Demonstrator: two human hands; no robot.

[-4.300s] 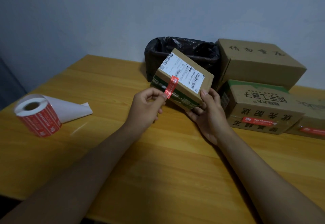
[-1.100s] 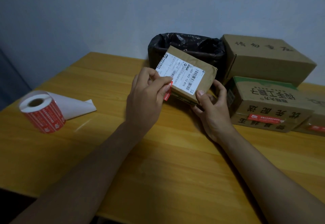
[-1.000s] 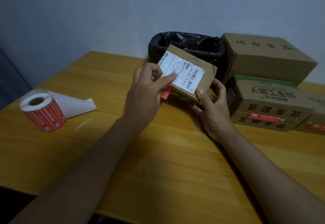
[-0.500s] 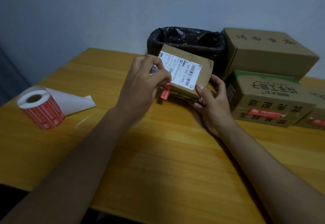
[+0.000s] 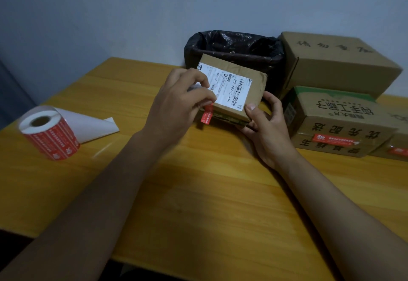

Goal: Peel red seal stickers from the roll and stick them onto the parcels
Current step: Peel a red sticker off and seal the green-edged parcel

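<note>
Since 4.3 seconds ago, the left hand (image 5: pixel 181 99) has let go of the loose end of the red sticker (image 5: pixel 207 116) and moved up over the near left corner of the small parcel (image 5: pixel 247 82), which now sits lower, close to the wooden table (image 5: pixel 198 192). Both forearms reach forward from the bottom corners and converge on the parcel. The left hand's fingers are curled, fingertips and thumb pressing on the white shipping label (image 5: pixel 229 90) and the top edge, right where the sticker folds over; the sticker's lower end hangs down the near side. The right hand (image 5: pixel 265 124) grips the parcel's near right corner, thumb on top by the label, fingers wrapped underneath.

The parcel is a flat brown cardboard box with a creased top and a printed barcode label. The sticker roll (image 5: pixel 49 132) stands upright on the table well to the left, a red cylinder with a white core and a curl of bare white backing paper (image 5: pixel 92 126) trailing behind. Behind the parcel is a bin lined with a crinkled black bag (image 5: pixel 234 46). To the right are 2 larger cardboard boxes (image 5: pixel 337 62), the nearer sealed box (image 5: pixel 335 121) bearing a red sticker on its front.
</note>
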